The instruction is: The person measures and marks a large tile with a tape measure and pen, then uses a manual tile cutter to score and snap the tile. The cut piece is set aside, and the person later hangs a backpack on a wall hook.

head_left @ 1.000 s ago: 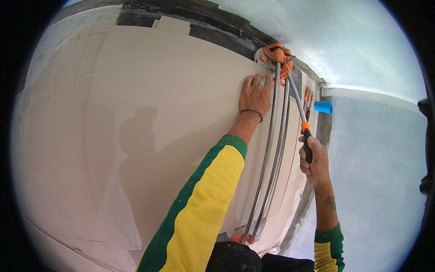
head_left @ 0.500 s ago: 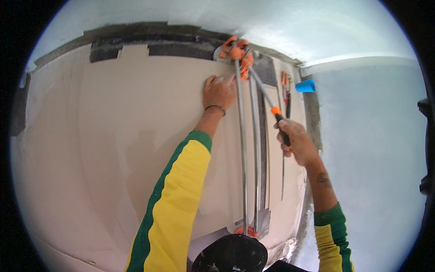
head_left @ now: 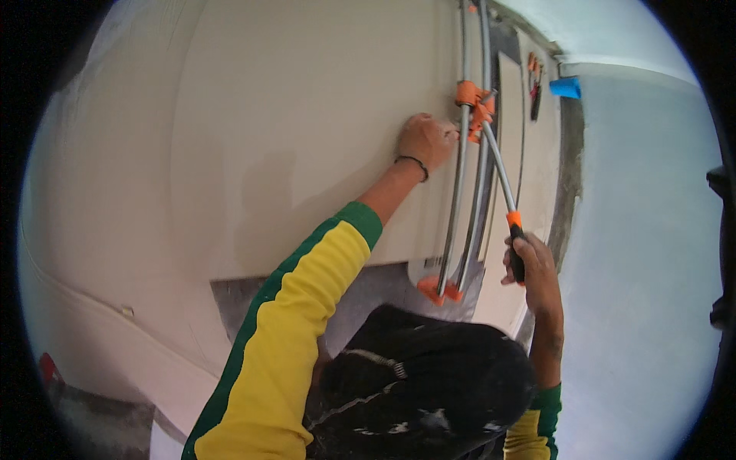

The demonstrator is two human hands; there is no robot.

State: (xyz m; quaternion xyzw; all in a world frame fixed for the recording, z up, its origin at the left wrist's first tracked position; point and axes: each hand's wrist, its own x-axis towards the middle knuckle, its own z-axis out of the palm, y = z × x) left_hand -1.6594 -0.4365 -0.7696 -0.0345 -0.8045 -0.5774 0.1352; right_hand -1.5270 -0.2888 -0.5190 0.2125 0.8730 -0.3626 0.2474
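Note:
A manual tile cutter with two long steel rails point(head_left: 452, 207) lies along the right part of a large beige tile point(head_left: 307, 69). Its orange sliding carriage point(head_left: 481, 107) is partway along the rails. My right hand point(head_left: 537, 268) is wrapped round the black-and-orange grip of the cutter's lever point(head_left: 502, 172), which slants down from the carriage. Beside the carriage, my left hand point(head_left: 425, 142) rests low over the tile with its fingers curled toward the near rail. Its fingertips are partly hidden, so what they pinch is unclear. The cutter's orange end foot point(head_left: 439, 291) shows near the tile's lower edge.
Orange-handled pliers point(head_left: 535, 84) and a blue cylindrical piece point(head_left: 566, 87) lie beyond the cutter at the right. A pale wall point(head_left: 644, 230) rises along that side. Black fabric with pale spots point(head_left: 422, 383) blocks the view at the bottom. Something red point(head_left: 50, 369) shows at lower left.
The carriage has slid along the rails from the far end toward me, with the lever and both hands. My view has shifted, bringing the cutter's near end higher in the picture.

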